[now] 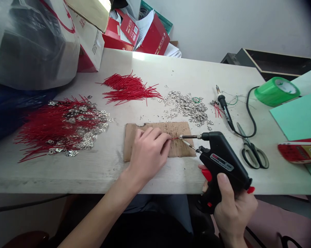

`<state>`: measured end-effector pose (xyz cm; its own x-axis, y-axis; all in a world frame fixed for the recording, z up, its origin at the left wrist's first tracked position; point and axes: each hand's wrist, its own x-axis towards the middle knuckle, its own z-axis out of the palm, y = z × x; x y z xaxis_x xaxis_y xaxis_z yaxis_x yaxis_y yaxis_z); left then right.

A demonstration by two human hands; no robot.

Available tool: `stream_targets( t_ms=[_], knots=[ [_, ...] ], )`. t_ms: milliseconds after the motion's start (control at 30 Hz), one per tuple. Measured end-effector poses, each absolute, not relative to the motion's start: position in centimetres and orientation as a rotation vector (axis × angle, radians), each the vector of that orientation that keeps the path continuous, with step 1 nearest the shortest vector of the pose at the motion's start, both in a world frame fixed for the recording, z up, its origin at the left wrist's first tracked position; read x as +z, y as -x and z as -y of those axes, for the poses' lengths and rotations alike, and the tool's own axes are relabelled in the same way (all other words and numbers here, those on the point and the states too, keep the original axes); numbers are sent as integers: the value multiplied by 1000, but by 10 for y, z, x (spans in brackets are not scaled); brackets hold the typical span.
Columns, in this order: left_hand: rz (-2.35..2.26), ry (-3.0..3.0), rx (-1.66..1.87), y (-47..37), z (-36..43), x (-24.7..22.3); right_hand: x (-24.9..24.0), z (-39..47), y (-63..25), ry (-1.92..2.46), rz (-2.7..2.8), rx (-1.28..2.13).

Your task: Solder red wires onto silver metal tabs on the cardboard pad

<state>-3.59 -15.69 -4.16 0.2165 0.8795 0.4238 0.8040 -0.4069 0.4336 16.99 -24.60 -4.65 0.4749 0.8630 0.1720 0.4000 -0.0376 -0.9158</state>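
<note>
While your left hand (pixel 151 146) pinches a short red wire (pixel 175 138) between thumb and fingertips, your right hand (pixel 233 203) is wrapped around the grip of a black soldering gun (pixel 221 160), its thumb along the back and fingers near the red trigger (pixel 206 175). The wire lies low over a soot-specked cardboard piece (pixel 129 148) at the front of the tabletop (pixel 168 175); its far end meets the gun's tip (pixel 190 136), where a small shiny part is too small to make out clearly. Beyond the cardboard, you have a heap of loose red wires (pixel 131 88) and, to its right, a spread of loose metal tabs (pixel 188 108). At far left lies a larger pile of tabbed wires (pixel 62 124), red leads mingled with silvery tabs. To the right of the tabs rests a pencil-type soldering iron (pixel 224 106) with its black cord, a pair of scissors (pixel 253 155) just below it and a roll of green tape (pixel 269 91) behind.
</note>
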Motion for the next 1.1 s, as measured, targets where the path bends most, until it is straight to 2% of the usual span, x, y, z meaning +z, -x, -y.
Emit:
stream_targets(
  t_ms=[1100],
  knots=[
    [-1632,-2347,959,36,157,-42,-53,249,-177,1590,1123,542]
  ],
)
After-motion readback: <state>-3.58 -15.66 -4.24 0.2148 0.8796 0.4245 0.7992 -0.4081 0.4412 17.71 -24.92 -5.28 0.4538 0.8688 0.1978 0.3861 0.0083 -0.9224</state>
